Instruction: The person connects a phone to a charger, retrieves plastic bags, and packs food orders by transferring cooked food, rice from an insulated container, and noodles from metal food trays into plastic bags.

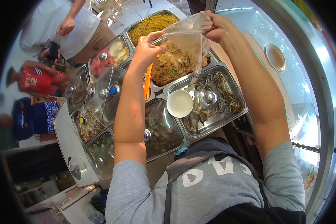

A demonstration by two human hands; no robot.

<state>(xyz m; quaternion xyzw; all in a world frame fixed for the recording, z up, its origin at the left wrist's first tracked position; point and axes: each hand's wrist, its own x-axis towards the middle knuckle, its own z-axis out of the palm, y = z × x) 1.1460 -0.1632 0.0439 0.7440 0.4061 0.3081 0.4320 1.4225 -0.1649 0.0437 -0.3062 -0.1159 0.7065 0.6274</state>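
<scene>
Your left hand (147,50) and right hand (216,26) each pinch the mouth of a clear plastic bag (188,41), grip clamped on its rim; it hangs point-down, crinkled, over the noodle tray (171,65) near the surface's far edge.

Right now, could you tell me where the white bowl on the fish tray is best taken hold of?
Pinch the white bowl by its rim at the near-left edge, coming from above. It sits upright and open in the fish tray, and a lid knob crowds its right side, so the left rim looks freer.
</scene>
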